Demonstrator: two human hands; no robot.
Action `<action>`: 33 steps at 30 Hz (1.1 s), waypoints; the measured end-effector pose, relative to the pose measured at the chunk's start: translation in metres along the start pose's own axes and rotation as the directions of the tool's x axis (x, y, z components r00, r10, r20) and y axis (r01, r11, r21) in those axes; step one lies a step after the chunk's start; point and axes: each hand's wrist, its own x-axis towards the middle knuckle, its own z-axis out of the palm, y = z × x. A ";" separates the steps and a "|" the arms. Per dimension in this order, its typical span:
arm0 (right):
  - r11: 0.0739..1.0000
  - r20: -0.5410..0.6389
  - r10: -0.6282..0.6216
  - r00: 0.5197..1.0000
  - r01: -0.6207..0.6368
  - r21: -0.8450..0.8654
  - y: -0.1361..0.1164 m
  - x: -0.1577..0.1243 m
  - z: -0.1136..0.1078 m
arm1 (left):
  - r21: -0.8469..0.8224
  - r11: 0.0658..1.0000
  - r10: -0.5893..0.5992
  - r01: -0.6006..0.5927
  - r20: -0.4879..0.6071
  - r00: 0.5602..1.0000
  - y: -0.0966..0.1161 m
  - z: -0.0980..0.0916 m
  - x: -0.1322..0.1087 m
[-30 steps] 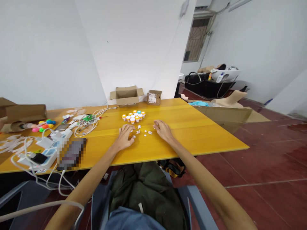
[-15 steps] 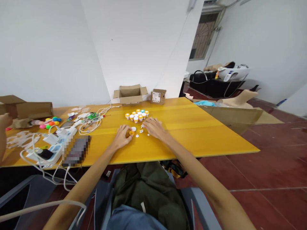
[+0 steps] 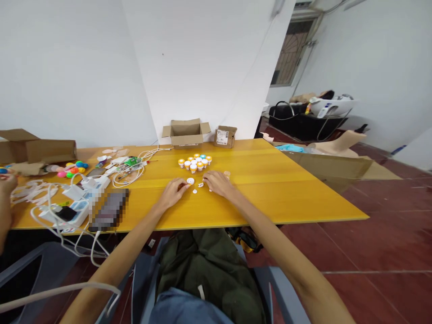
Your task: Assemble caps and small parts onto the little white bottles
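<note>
Ten or so capped little jars stand grouped at 12 o'clock on the counter. My left hand pinches a white lid; my right hand rests with fingers loose, over small loose pieces left unsorted.

1. Single head-worn camera, looking forward and down across the yellow worktop from the seated person's position.
2. Wide view; both hands sit mid-frame, at arm's length.
3. No second view.
</note>
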 end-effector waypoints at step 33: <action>0.696 -0.130 0.262 0.956 -0.094 0.712 0.001 -0.031 -0.003 | -0.407 0.883 -0.292 0.235 -0.082 0.953 -0.001 -0.005 0.004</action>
